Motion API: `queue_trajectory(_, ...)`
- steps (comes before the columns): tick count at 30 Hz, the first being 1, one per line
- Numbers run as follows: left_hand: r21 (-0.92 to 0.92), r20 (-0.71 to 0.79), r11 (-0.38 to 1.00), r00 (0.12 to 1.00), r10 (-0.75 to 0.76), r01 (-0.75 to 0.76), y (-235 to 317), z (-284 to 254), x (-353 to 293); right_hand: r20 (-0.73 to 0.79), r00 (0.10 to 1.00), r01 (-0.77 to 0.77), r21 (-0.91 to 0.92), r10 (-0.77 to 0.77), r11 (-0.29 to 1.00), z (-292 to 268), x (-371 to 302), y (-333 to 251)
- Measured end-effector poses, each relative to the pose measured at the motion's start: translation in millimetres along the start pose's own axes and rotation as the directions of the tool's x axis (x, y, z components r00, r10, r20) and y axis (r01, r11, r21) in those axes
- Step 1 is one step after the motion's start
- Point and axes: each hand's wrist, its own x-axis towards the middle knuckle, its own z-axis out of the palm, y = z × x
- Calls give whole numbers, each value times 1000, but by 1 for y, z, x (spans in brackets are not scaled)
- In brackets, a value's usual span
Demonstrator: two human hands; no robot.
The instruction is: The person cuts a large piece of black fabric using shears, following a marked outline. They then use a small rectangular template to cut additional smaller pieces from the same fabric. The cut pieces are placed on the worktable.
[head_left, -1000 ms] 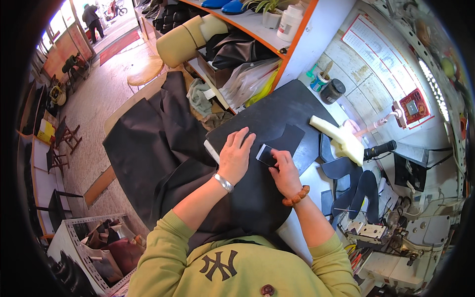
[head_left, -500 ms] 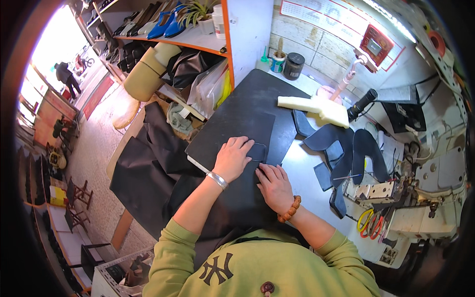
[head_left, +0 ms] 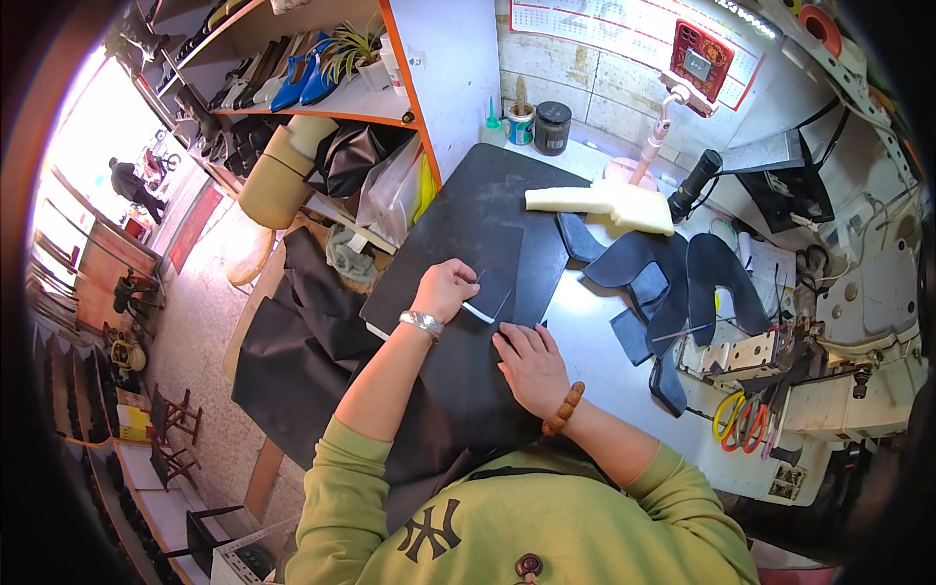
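My left hand point(head_left: 444, 291), with a silver bracelet, is closed with thumb and fingertips together at the left edge of a small dark rectangular piece point(head_left: 495, 289). That piece has a thin pale outline, and its near edge shows a white strip. Beneath it lies a black sheet, leather-like in look point(head_left: 439, 390), spread over a black board point(head_left: 468, 195) and hanging toward my lap. My right hand point(head_left: 531, 363), with a brown bead bracelet, rests on the sheet just nearer than the piece. Its fingers are stretched out and hold nothing.
Right of the board are a cream foam piece point(head_left: 595, 202), dark curved cut pieces point(head_left: 726, 285), scissors point(head_left: 741, 421) and a sewing machine point(head_left: 858, 322). Jars point(head_left: 552, 129) stand at the back. Shoes point(head_left: 300, 76) line a shelf; rolled material point(head_left: 278, 180) lies below it.
My left hand has drawn back from lying over the small piece to its left edge, and a white strip now shows along the near edge. My right hand stays almost in place.
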Motion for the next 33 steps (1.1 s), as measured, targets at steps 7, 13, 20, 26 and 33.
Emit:
queue_trajectory(7,-201,-112,974,985,-129,105,1,21,-9,-7,1000,-1,14,2,1000,0,0,1)
queue_trajectory(13,-185,-231,982,969,-88,45,3,33,-18,-12,1000,-4,26,4,1000,-1,-1,1)
queue_trajectory(20,-136,-303,991,953,-24,-18,-5,46,-18,-23,1000,0,27,0,1000,2,-1,2)
queue_trajectory(26,196,-313,974,935,168,-110,-12,45,-14,-25,1000,1,26,0,1000,1,-2,2)
queue_trajectory(33,568,-197,816,946,257,-104,-4,43,-20,-25,1000,-3,29,4,1000,1,-2,2)
